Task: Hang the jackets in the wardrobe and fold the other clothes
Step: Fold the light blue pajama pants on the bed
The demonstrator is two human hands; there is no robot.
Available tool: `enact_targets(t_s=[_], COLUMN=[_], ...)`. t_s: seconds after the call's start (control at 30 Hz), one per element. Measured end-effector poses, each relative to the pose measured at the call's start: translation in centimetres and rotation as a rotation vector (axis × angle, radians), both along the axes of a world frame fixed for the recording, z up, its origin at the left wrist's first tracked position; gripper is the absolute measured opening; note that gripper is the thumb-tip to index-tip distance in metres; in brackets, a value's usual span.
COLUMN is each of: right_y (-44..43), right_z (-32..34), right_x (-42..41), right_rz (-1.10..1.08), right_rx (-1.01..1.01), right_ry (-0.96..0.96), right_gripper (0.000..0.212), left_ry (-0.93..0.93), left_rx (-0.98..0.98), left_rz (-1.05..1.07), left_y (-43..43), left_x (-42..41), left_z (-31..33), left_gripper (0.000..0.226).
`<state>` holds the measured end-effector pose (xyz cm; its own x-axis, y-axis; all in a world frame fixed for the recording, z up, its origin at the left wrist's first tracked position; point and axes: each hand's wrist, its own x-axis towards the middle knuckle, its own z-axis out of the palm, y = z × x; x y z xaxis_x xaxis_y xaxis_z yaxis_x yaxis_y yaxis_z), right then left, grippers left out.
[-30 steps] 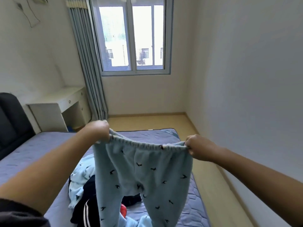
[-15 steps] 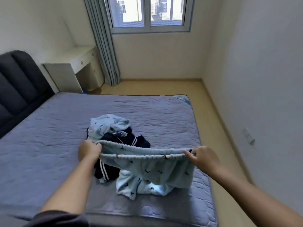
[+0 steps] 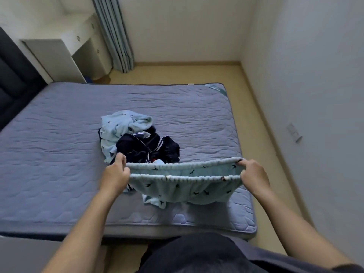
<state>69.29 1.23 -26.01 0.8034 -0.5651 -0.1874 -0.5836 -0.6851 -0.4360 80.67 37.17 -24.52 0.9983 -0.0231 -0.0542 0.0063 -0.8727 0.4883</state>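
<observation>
Light blue pyjama trousers [image 3: 187, 189] with small dark bird prints are stretched by their elastic waistband between my two hands, low over the bed. My left hand [image 3: 116, 174] pinches the waistband's left end and my right hand [image 3: 254, 175] grips its right end. The legs lie bunched on the mattress below. Just behind lies a pile with a matching light blue top [image 3: 120, 127] and a dark navy garment with white stripes [image 3: 145, 146].
The blue-grey quilted mattress [image 3: 59, 154] fills the middle of the view, with a dark headboard [image 3: 11, 79] at left. A white desk [image 3: 65, 50] and a grey curtain [image 3: 114, 34] stand at the back. A strip of wooden floor [image 3: 262, 125] runs along the right wall.
My hands have lowered the trousers from chest height down to the mattress, so the legs now rest crumpled on the bed. My view has tilted down from the window to the bed.
</observation>
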Motion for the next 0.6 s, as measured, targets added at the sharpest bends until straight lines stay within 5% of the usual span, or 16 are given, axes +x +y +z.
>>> enact_targets(t_s=[0.1,0.27,0.4,0.5,0.6], right_y=[0.4,0.5,0.7,0.8,0.5], right_z=[0.4,-0.2,-1.0,-1.1,-0.8], right_x=[-0.2,-0.6,-1.6,-2.2,-2.2], right_rz=[0.071,0.155,0.161,0.203,0.400], right_rx=[-0.109,-0.018,-0.039,-0.101,-0.221], right_ry=[0.138,0.051,-0.117,-0.205,-0.048], right_gripper=[0.053,0.045,0.040,0.032,0.018], left_ry=[0.045,0.044,0.117,-0.078,-0.259], left_rx=[-0.081,-0.109,0.105,0.446,0.484], left_rz=[-0.110,-0.196,-0.337,-0.501,-0.551], left_y=[0.8,1.6,2.7,3.6,4.2], left_x=[-0.4,-0.3,-0.5,-0.8,-0.4], left_z=[-0.6,-1.7,-2.7,-3.0,-2.1], left_gripper=[0.023,0.039,0.018,0.023,0.030])
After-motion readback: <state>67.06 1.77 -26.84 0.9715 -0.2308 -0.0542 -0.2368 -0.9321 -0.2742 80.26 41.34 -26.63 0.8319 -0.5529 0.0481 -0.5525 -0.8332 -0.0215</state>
